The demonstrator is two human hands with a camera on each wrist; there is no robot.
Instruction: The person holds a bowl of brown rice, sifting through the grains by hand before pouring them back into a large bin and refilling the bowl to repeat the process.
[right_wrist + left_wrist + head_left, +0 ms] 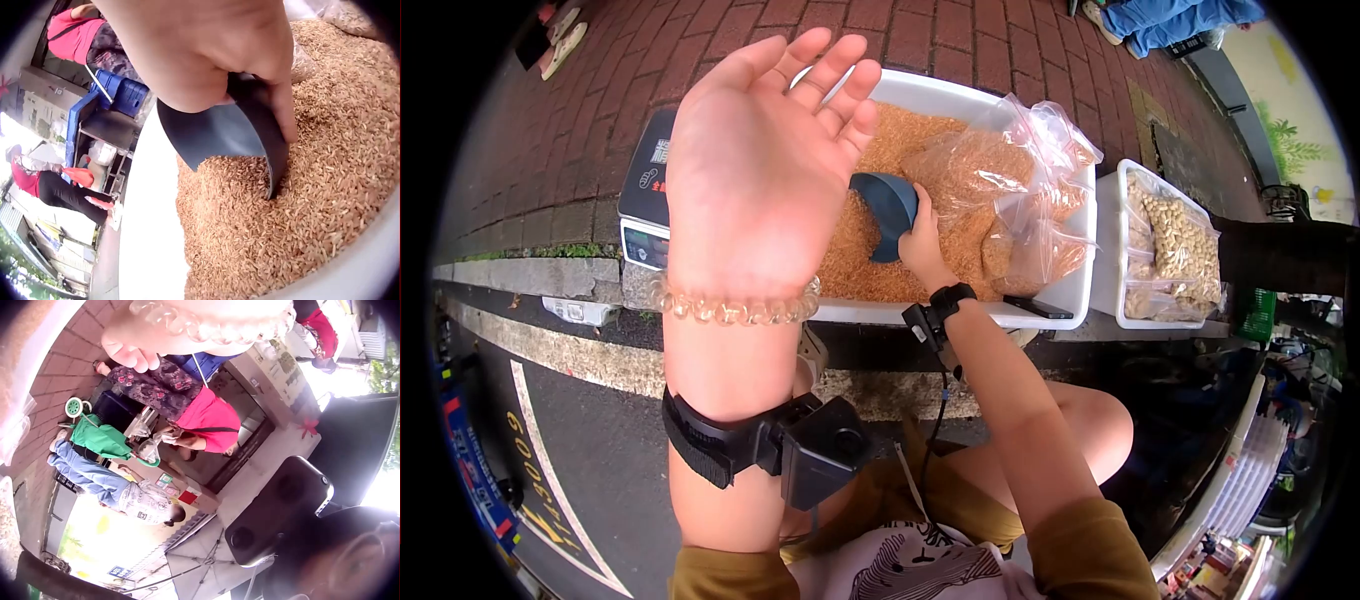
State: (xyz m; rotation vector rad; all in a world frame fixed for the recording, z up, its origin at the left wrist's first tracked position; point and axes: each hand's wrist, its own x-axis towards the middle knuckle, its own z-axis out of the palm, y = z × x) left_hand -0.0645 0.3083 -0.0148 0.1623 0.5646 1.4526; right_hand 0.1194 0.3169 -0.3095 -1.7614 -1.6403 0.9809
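Note:
In the head view my left hand [760, 180] is raised high over the left part of a white tub [960, 90], palm up toward the camera, fingers loosely bent and holding nothing. It hides part of the tub. A bead bracelet circles that wrist. My right hand [925, 240] grips a dark blue-grey scoop [890, 205], whose mouth is sunk in the loose brown grain [845, 260]. Seen from the right wrist, the scoop [215, 128] tilts mouth down with its lip in the grain [337, 187], fingers wrapped over its back.
Clear plastic bags of grain [970, 165] lie in the tub's right half, with a small black object [1038, 307] near its front rim. A digital scale [645, 200] stands left. Another white tub [1110, 240] of bagged nuts [1180, 240] stands right. People stand beyond.

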